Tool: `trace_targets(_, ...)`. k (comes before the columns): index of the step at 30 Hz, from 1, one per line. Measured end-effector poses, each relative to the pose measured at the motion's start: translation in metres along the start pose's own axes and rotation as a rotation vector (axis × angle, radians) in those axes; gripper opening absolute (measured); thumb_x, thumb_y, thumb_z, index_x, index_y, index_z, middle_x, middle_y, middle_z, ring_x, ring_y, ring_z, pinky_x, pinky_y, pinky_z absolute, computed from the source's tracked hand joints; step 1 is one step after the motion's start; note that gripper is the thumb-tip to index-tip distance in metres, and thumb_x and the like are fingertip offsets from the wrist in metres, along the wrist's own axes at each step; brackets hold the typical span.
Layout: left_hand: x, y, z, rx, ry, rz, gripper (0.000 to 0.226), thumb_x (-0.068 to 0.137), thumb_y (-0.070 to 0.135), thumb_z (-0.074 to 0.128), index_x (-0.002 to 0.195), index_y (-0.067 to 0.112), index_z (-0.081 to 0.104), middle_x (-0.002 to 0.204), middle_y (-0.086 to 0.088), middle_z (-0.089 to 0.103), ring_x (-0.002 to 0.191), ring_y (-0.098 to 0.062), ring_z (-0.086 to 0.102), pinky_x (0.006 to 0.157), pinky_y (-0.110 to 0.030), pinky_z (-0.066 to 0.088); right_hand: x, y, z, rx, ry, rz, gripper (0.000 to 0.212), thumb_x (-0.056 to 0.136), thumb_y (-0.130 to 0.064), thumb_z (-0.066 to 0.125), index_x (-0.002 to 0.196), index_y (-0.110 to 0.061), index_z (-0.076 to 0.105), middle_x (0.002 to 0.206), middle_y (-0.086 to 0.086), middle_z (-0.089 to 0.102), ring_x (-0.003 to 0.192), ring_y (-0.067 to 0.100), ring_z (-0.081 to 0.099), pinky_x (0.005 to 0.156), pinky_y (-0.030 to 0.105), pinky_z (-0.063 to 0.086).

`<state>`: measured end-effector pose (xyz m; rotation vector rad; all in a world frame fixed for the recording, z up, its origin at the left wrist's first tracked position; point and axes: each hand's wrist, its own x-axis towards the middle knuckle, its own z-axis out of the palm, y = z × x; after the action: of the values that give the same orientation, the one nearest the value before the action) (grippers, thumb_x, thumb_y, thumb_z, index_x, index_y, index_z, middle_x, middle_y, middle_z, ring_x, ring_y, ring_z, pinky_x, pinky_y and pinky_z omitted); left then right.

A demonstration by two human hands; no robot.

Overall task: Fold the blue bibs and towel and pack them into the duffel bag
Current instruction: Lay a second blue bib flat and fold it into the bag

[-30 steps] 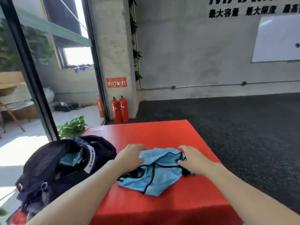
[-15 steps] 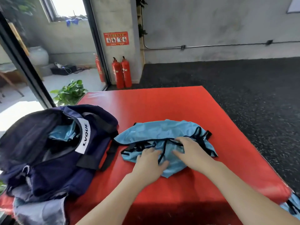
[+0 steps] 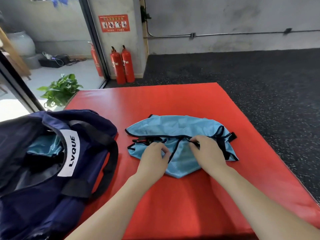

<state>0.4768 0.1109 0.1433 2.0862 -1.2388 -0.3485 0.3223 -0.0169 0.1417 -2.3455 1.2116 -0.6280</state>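
A blue bib [image 3: 174, 129] lay crumpled on the red tabletop [image 3: 173, 99], just right of the open navy duffel bag [image 3: 43, 187]. The left hand [image 3: 153, 157] and right hand [image 3: 207, 152] rested on it, fingers curled and pinching its black-trimmed edge. More blue cloth [image 3: 43, 147] showed inside the bag.

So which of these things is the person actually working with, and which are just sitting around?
In use: blue bib, pinched by left hand and right hand; navy duffel bag, open, blue cloth inside; red mat.

Just around: fire extinguishers, potted plant, wall sign.
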Motion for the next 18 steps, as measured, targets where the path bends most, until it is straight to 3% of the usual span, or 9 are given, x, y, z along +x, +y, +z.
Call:
trace_targets(1, -0.003, 0.001, -0.002, -0.023, -0.011, -0.027, 0.008, 0.091, 0.035, 0.067, 0.092, 0.028, 0.061, 0.092, 0.014, 0.06, 0.089, -0.012, 0.058, 0.079, -0.023, 0.043, -0.001, -0.005, -0.003, 0.071, 0.012, -0.016, 0.015, 0.097, -0.028, 0.059, 0.108, -0.023, 0.069, 0.104, -0.011, 0.068, 0.103, 0.011, 0.061, 0.092, 0.034, 0.049)
trace_targets(4, -0.016, 0.005, -0.001, -0.04, -0.135, -0.093, 0.046, 0.084, 0.046, 0.072, 0.124, 0.031, 0.055, 0.094, 0.016, 0.062, 0.094, -0.01, 0.06, 0.096, -0.035, 0.044, -0.013, -0.021, -0.018, 0.233, 0.001, -0.085, 0.007, 0.096, -0.021, 0.063, 0.098, -0.027, 0.066, 0.092, -0.02, 0.066, 0.091, -0.007, 0.06, 0.086, 0.017, 0.045)
trace_targets(8, -0.029, 0.014, -0.002, -0.009, -0.151, -0.072, 0.043, 0.087, 0.022, 0.067, 0.128, 0.029, 0.058, 0.086, 0.017, 0.062, 0.096, -0.015, 0.061, 0.101, -0.042, 0.045, -0.045, -0.031, -0.049, 0.334, -0.09, -0.162, 0.006, 0.092, -0.024, 0.072, 0.089, -0.027, 0.068, 0.084, -0.017, 0.069, 0.084, 0.0, 0.063, 0.078, 0.013, 0.046)
trace_targets(11, -0.037, 0.018, -0.005, -0.051, -0.104, 0.008, 0.052, 0.086, 0.026, 0.073, 0.135, 0.032, 0.056, 0.116, 0.011, 0.051, 0.117, -0.013, 0.05, 0.107, -0.034, 0.04, -0.075, -0.028, -0.069, 0.376, -0.15, -0.161, 0.012, 0.088, -0.021, 0.077, 0.085, -0.028, 0.068, 0.08, -0.018, 0.069, 0.076, -0.001, 0.063, 0.073, 0.012, 0.044)
trace_targets(13, -0.047, 0.024, -0.005, -0.083, -0.114, 0.091, 0.052, 0.082, 0.03, 0.079, 0.13, 0.037, 0.061, 0.129, 0.011, 0.042, 0.126, -0.011, 0.041, 0.11, -0.031, 0.034, -0.091, -0.022, -0.079, 0.382, -0.163, -0.156, 0.012, 0.087, -0.02, 0.077, 0.088, -0.03, 0.071, 0.084, -0.016, 0.071, 0.082, 0.001, 0.066, 0.076, 0.015, 0.047)
trace_targets(15, -0.058, 0.032, -0.003, -0.048, -0.125, 0.187, 0.032, 0.083, 0.025, 0.078, 0.112, 0.036, 0.072, 0.134, 0.008, 0.045, 0.13, -0.013, 0.038, 0.111, -0.035, 0.03, -0.104, -0.018, -0.087, 0.342, -0.14, -0.172, 0.013, 0.087, -0.022, 0.077, 0.087, -0.034, 0.073, 0.086, -0.016, 0.071, 0.085, 0.005, 0.066, 0.077, 0.017, 0.048)
trace_targets(18, -0.068, 0.045, -0.002, -0.048, -0.046, 0.26, 0.022, 0.085, 0.01, 0.069, 0.097, 0.028, 0.076, 0.125, 0.009, 0.058, 0.124, -0.01, 0.05, 0.107, -0.031, 0.034, -0.112, -0.012, -0.098, 0.279, -0.128, -0.171, 0.012, 0.087, -0.026, 0.078, 0.082, -0.036, 0.072, 0.082, -0.018, 0.07, 0.081, 0.005, 0.065, 0.074, 0.02, 0.046)
